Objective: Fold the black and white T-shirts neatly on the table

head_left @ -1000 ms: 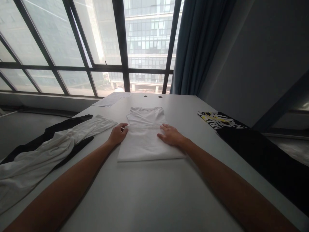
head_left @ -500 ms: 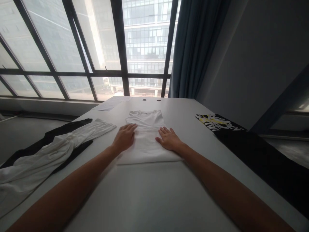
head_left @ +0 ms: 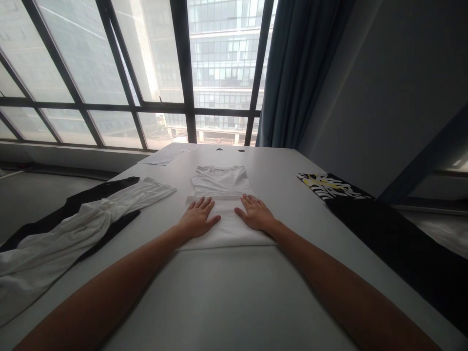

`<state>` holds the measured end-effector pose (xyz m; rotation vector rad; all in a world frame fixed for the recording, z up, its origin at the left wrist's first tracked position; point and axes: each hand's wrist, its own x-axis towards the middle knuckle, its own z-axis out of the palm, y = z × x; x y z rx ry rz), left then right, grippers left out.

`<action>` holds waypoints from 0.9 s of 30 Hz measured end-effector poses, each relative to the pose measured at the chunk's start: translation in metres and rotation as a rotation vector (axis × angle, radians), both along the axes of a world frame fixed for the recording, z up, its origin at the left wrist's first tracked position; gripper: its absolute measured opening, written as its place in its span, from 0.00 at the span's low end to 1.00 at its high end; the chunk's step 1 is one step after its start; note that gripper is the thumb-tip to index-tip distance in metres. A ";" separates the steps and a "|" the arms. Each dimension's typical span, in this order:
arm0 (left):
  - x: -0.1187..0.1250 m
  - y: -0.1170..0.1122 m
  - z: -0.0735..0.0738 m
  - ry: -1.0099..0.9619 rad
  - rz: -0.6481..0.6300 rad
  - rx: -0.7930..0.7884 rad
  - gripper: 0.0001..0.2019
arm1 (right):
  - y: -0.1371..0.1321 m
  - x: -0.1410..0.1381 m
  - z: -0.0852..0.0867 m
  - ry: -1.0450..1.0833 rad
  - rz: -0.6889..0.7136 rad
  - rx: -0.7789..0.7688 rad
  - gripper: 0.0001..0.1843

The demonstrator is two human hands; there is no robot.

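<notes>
A folded white garment [head_left: 222,187] lies flat in the middle of the white table [head_left: 226,292], its neckline towards the window. My left hand [head_left: 198,219] rests palm down on its near left part, fingers stretched out. My right hand [head_left: 255,213] lies flat on its near right part, fingers spread. Neither hand grips the cloth.
A crumpled white garment [head_left: 73,224] lies over a black one [head_left: 80,200] at the table's left edge. At the right lie a black cloth [head_left: 398,239] and a black, white and yellow patterned piece [head_left: 329,184]. Paper sheets [head_left: 164,155] sit at the far edge, near the window.
My left hand has moved from the garment's left edge onto its near part and opened flat. My right hand has stayed almost in place.
</notes>
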<state>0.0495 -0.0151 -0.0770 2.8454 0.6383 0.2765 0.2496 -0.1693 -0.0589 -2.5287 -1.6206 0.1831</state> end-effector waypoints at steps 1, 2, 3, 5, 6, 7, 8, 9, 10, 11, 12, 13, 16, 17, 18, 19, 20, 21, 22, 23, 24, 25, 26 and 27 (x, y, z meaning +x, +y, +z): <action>0.000 0.001 0.000 0.008 0.017 0.002 0.39 | -0.001 0.002 0.000 0.005 -0.019 -0.001 0.42; -0.001 0.003 0.000 0.012 0.033 0.003 0.40 | -0.001 0.005 0.000 0.010 -0.032 -0.001 0.42; -0.002 0.006 0.000 0.011 0.048 0.005 0.40 | -0.002 0.007 0.000 0.016 -0.039 0.001 0.42; -0.004 0.013 -0.001 -0.001 0.073 0.004 0.40 | -0.002 0.012 -0.001 0.028 -0.041 0.006 0.42; -0.005 0.017 -0.002 -0.009 0.084 0.001 0.40 | -0.002 0.015 -0.002 0.033 -0.040 0.009 0.42; -0.007 0.021 -0.003 -0.013 0.095 -0.003 0.39 | -0.002 0.017 -0.003 0.036 -0.041 0.010 0.42; -0.008 0.026 -0.005 -0.014 0.107 -0.009 0.39 | -0.002 0.019 -0.004 0.038 -0.044 0.011 0.42; -0.009 0.030 -0.006 -0.012 0.118 -0.014 0.39 | -0.001 0.021 -0.005 0.038 -0.046 0.011 0.42; -0.010 0.034 -0.007 -0.011 0.127 -0.020 0.40 | -0.001 0.023 -0.005 0.037 -0.048 0.013 0.42; -0.011 0.037 -0.007 -0.009 0.133 -0.025 0.40 | -0.001 0.025 -0.006 0.037 -0.049 0.016 0.41; -0.012 0.041 -0.008 -0.009 0.135 -0.029 0.40 | -0.001 0.026 -0.006 0.039 -0.051 0.018 0.41; -0.013 0.044 -0.008 -0.010 0.135 -0.033 0.40 | 0.000 0.028 -0.007 0.043 -0.056 0.020 0.41; -0.015 0.051 -0.006 -0.011 0.149 -0.043 0.38 | -0.001 0.035 -0.006 0.057 -0.076 0.017 0.40; -0.015 0.052 -0.005 -0.008 0.160 -0.047 0.37 | -0.002 0.037 -0.006 0.062 -0.080 0.016 0.39; -0.017 0.054 -0.004 -0.004 0.173 -0.050 0.36 | -0.003 0.040 -0.006 0.068 -0.084 0.018 0.37; -0.018 0.055 -0.002 0.002 0.185 -0.053 0.35 | -0.005 0.043 -0.006 0.075 -0.089 0.022 0.36; -0.020 0.057 -0.001 0.008 0.196 -0.058 0.34 | -0.007 0.047 -0.006 0.083 -0.096 0.029 0.35; -0.023 0.058 0.000 0.009 0.205 -0.062 0.33 | -0.010 0.051 -0.006 0.093 -0.104 0.040 0.33; -0.028 0.060 0.001 0.000 0.211 -0.066 0.33 | -0.014 0.055 -0.006 0.100 -0.109 0.055 0.32; -0.033 0.061 0.001 -0.025 0.200 -0.067 0.33 | -0.018 0.060 -0.007 0.103 -0.108 0.074 0.31; -0.039 0.063 0.002 -0.062 0.173 -0.066 0.32 | -0.022 0.064 -0.007 0.102 -0.100 0.095 0.31; -0.046 0.065 0.001 -0.103 0.135 -0.060 0.32 | -0.027 0.067 -0.007 0.099 -0.087 0.118 0.30; -0.054 0.067 0.001 -0.143 0.085 -0.052 0.31 | -0.032 0.070 -0.007 0.097 -0.073 0.146 0.29; -0.061 0.069 0.001 -0.179 0.027 -0.047 0.30 | -0.037 0.072 -0.007 0.097 -0.059 0.181 0.29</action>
